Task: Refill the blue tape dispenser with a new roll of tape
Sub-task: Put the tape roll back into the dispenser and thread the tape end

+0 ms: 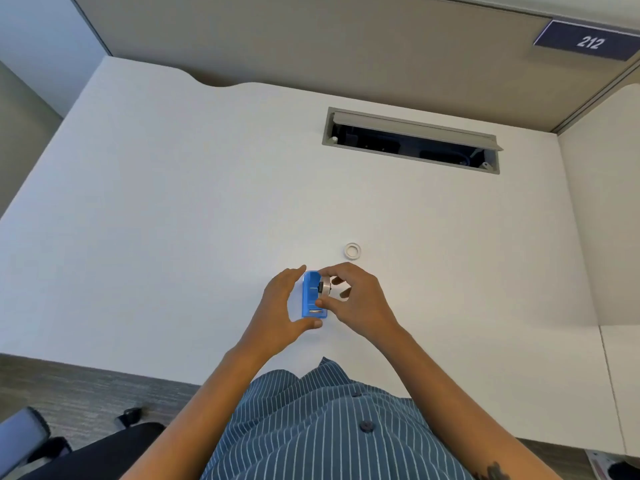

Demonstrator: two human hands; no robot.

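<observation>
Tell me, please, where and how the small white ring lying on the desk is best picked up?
Take the ring by its rim, pinching opposite outer edges from above, or one finger through the hole. It lies flat on the desk with its hole facing up, and nothing crowds it. It sits beyond the right hand, which looks the nearer of the hands.

Left hand (277,306) steadies blue dispenser (310,295); right hand (356,299) grips tape roll (325,287)
</observation>
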